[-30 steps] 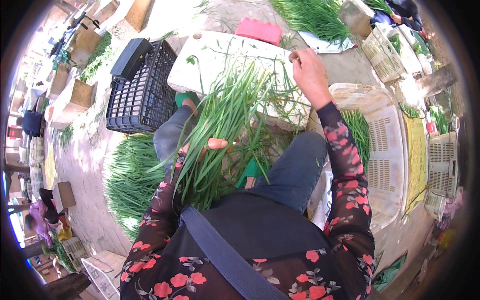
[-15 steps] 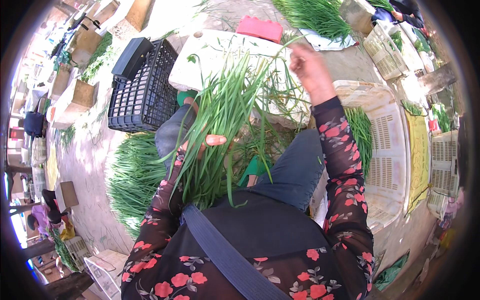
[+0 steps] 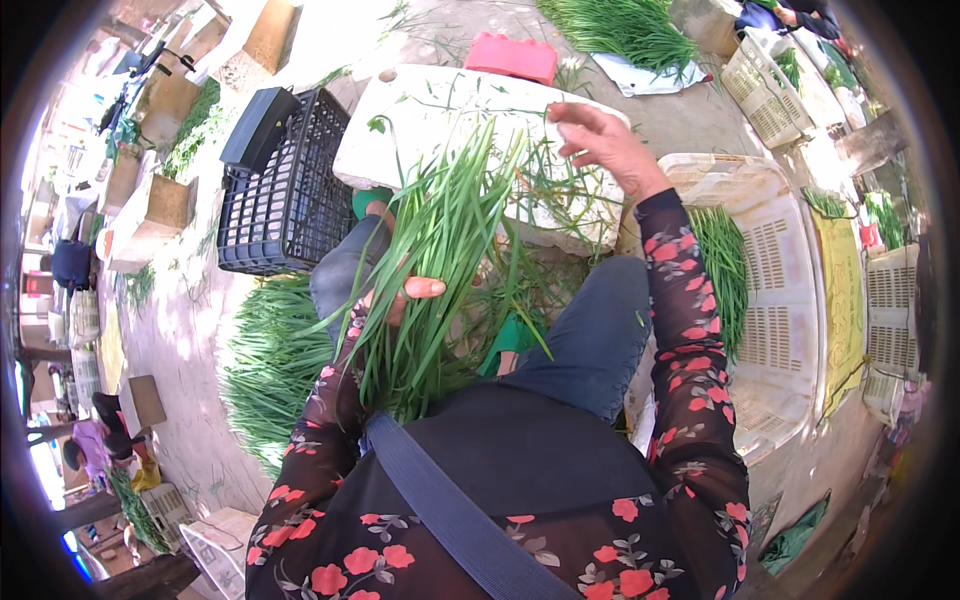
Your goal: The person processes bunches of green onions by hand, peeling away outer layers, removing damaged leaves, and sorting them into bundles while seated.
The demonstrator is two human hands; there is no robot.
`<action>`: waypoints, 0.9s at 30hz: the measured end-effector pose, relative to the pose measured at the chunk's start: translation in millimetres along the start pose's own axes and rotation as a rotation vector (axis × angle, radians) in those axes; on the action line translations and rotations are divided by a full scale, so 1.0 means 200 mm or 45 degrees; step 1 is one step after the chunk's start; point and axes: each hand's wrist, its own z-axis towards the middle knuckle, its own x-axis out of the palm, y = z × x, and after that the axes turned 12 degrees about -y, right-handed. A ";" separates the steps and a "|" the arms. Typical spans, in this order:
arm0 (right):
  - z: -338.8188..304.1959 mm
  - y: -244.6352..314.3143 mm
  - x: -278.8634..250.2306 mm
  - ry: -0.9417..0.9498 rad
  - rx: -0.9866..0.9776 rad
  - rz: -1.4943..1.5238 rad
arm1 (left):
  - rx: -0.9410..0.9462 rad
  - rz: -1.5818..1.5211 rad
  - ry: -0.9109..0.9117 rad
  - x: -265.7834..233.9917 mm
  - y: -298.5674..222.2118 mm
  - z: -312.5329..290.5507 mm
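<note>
A loose bunch of long green garlic chives (image 3: 440,220) lies across my left hand (image 3: 412,292), which is closed around it with the thumb over the front. The leaf tips point away from me, over the near edge of a white foam block (image 3: 420,90). My right hand (image 3: 608,150) is raised above the block's right end, fingers bent but apart, with nothing visible in it. Loose chive leaves (image 3: 565,190) are scattered on the block beneath that hand. Beside my left leg lies a thick pile of chives (image 3: 270,365).
A black plastic crate (image 3: 285,190) with a dark box on it stands left of the block. At my right is a large white crate (image 3: 775,310), with more chives (image 3: 718,265) beside it. Beyond the block are a red plastic piece (image 3: 510,57) and another chive heap (image 3: 620,35).
My right hand has moved slightly left, and its fingers have spread; the leaf stretching up to it earlier is no longer there. My left hand still holds the bunch in nearly the same place.
</note>
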 end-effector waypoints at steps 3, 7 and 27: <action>-0.02 -0.02 0.07 0.253 0.198 0.141 | -0.001 -0.028 0.015 0.01 -0.02 0.02; 0.04 0.02 0.11 0.265 0.228 0.460 | -0.025 -0.076 0.005 0.01 -0.01 0.00; 0.12 -0.05 -0.05 -0.738 -0.593 -0.431 | -0.196 -0.540 0.004 0.14 -0.14 -0.03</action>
